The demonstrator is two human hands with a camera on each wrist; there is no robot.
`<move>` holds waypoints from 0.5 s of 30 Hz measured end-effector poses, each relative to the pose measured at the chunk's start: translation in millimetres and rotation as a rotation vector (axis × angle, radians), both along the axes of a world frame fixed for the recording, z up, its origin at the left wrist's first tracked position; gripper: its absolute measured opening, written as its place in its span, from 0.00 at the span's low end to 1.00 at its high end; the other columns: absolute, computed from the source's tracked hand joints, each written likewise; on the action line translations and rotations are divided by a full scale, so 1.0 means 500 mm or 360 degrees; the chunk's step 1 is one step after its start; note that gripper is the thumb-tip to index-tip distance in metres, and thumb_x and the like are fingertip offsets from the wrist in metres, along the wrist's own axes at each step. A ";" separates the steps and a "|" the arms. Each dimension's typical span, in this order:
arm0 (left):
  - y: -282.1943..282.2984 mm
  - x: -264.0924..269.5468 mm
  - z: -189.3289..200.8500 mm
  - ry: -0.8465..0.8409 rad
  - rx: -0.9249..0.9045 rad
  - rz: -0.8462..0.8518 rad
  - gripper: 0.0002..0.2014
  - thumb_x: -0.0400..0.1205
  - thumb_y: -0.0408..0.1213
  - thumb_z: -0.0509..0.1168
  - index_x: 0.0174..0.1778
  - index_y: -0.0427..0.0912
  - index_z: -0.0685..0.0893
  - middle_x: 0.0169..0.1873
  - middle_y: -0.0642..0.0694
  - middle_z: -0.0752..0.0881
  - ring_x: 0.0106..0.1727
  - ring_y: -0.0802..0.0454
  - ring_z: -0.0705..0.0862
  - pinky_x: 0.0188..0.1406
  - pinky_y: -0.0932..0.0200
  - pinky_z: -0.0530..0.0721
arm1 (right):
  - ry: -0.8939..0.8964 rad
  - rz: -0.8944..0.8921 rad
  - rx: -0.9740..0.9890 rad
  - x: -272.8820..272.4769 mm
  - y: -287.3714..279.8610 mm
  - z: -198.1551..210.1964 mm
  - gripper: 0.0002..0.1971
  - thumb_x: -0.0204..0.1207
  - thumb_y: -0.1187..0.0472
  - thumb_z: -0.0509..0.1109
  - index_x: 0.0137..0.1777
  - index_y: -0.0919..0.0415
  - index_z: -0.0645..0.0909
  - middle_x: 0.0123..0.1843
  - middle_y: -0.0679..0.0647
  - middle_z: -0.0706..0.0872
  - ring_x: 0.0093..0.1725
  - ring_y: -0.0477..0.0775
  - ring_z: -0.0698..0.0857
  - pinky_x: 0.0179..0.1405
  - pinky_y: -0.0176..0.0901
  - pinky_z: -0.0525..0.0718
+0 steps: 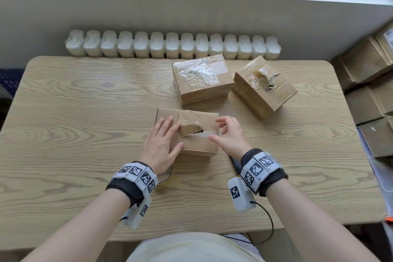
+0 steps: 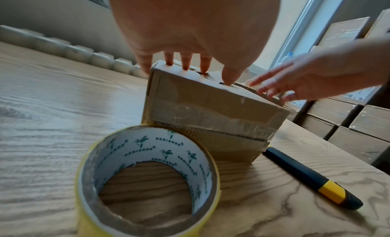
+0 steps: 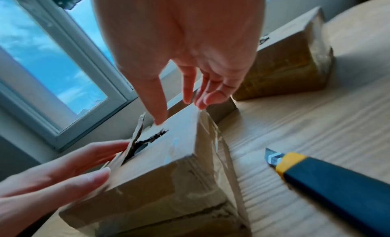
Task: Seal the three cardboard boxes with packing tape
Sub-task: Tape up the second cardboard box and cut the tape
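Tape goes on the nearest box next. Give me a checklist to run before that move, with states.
1. Nearest brown cardboard box held steady: ok, left hand lies flat on its top.
2. Torn flap flattened: not ok, it stands up.
3. Yellow-edged packing tape roll within reach: ok, on the wooden table beside the box.
4. Right hand free: ok, open, holding nothing.
5. Blue and yellow utility knife safe: not ok, blade exposed.
6. Tape end started: cannot tell.
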State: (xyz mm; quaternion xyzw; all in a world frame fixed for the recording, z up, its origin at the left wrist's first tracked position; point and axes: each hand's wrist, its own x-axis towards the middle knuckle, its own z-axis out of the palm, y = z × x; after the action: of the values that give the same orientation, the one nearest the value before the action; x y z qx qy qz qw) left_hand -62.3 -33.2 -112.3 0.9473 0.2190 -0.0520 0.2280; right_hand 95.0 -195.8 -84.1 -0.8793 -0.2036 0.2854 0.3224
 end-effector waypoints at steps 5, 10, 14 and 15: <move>-0.005 0.004 0.010 0.0000 0.0072 0.0010 0.32 0.79 0.61 0.55 0.80 0.56 0.61 0.81 0.52 0.58 0.83 0.51 0.52 0.78 0.46 0.62 | 0.0185 -0.0005 0.0078 -0.013 0.053 0.006 0.15 0.75 0.47 0.72 0.48 0.59 0.86 0.46 0.50 0.87 0.48 0.49 0.83 0.52 0.45 0.81; -0.012 0.001 0.020 0.0080 0.0175 -0.0024 0.33 0.80 0.61 0.57 0.80 0.56 0.60 0.82 0.51 0.57 0.82 0.50 0.53 0.75 0.45 0.64 | 0.0040 -0.0022 -0.0070 -0.021 0.064 -0.008 0.09 0.76 0.53 0.71 0.42 0.59 0.85 0.44 0.52 0.87 0.47 0.51 0.83 0.46 0.41 0.77; -0.010 0.003 0.025 0.0167 0.0283 -0.0087 0.34 0.80 0.64 0.53 0.81 0.57 0.56 0.83 0.51 0.55 0.83 0.49 0.53 0.75 0.46 0.60 | -0.0065 -0.0009 -0.0237 -0.028 0.073 -0.006 0.08 0.77 0.54 0.68 0.38 0.54 0.80 0.47 0.53 0.86 0.51 0.54 0.83 0.49 0.43 0.77; -0.010 0.004 0.025 0.0180 0.0308 -0.0107 0.35 0.80 0.65 0.52 0.81 0.57 0.55 0.83 0.51 0.55 0.82 0.49 0.54 0.75 0.46 0.60 | -0.0088 0.0001 -0.0260 -0.030 0.076 -0.003 0.08 0.77 0.54 0.67 0.38 0.54 0.79 0.47 0.53 0.86 0.52 0.55 0.83 0.50 0.43 0.77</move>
State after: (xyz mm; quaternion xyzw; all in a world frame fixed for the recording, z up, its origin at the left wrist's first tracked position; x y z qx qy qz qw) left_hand -60.4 -38.1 -99.7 0.9672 0.2038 -0.0916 0.1209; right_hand 80.0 -158.0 -85.8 -0.9102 -0.1886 0.2769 0.2437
